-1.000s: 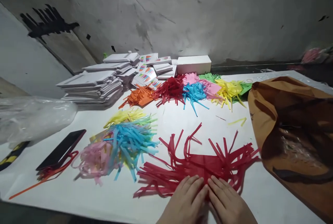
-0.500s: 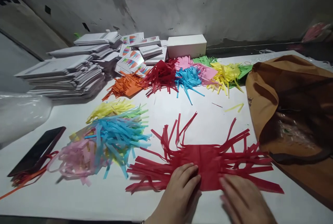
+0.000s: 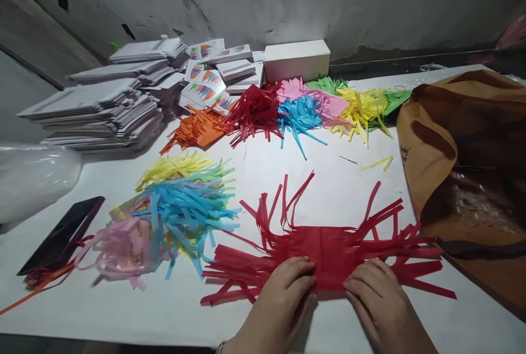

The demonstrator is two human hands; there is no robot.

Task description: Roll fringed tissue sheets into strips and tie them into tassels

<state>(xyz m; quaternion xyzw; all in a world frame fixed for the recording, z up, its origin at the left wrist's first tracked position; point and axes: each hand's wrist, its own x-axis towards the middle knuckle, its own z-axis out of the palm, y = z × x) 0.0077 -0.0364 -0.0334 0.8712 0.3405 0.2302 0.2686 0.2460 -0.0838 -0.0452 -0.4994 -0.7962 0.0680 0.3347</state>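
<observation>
A red sheet of fringed paper lies flat on the white table in front of me, its cut strips fanning out left, right and upward. My left hand rests on its lower left edge with the fingers bent and pressed down on the paper. At the lower right edge my right hand does the same, fingers curled onto the red sheet. Both hands hold the paper's near edge.
A mixed heap of blue, pink, yellow and green fringed paper lies to the left. More coloured fringes line the back. Stacks of white cards, a white box, a black phone, a plastic bag and a brown bag surround them.
My hands have moved apart from the middle of the red paper to its lower left and right parts, spreading the sheet wider. The view has shifted leftward and down.
</observation>
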